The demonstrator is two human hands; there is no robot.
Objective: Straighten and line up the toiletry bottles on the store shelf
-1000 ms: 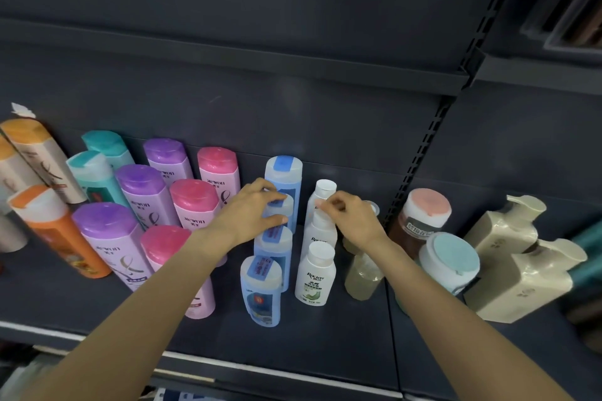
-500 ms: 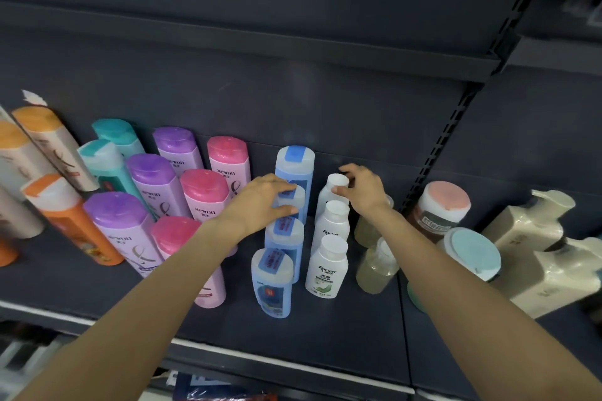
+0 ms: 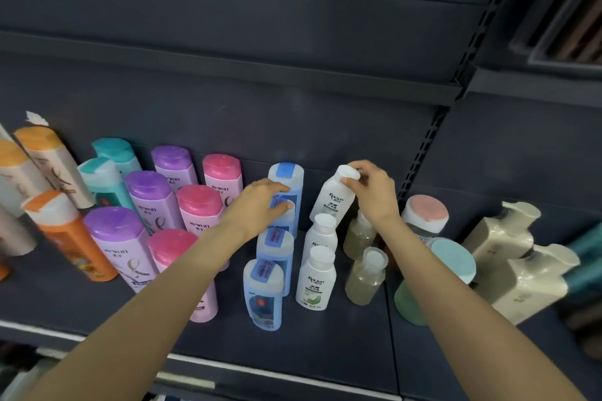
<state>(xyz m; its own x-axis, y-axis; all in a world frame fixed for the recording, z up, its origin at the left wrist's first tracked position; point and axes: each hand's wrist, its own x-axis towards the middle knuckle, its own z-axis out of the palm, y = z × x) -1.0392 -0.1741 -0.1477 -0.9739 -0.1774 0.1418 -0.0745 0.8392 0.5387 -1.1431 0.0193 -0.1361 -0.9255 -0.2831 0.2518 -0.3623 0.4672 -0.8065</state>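
Right hand (image 3: 371, 195) pinches the cap of the rear white bottle (image 3: 332, 197), fingers curled round the top. That bottle leans, top tipped toward the hand, base hidden behind the next white bottle (image 3: 321, 233). It sits at the back of the white file, on the shelf (image 3: 325, 345).

Left hand (image 3: 260, 205) lies with fingers nearly straight across the second blue bottle (image 3: 286, 215), fingertips touching it and the rear blue bottle (image 3: 286, 182) just beyond; pressing, not gripping.

Risks, as judged:
- A cap-only hold gives little control of the base. If the tilted bottle slips or swings, it likely knocks the white bottle in front of it, and the front white bottle (image 3: 316, 280) stands close enough to follow.
- The pale clear bottles (image 3: 358, 234) stand right under the right wrist; a lowered forearm could topple them.
- A left-hand push too high on the blue bottle could tip the blue file forward toward the front blue bottle (image 3: 264, 293).

Contents:
- Clear bottles hold a pale yellowish liquid, fairly full.
- Blue bottles look translucent; level not readable.
- White ones opaque; fill unknown.
- All caps seen look closed.
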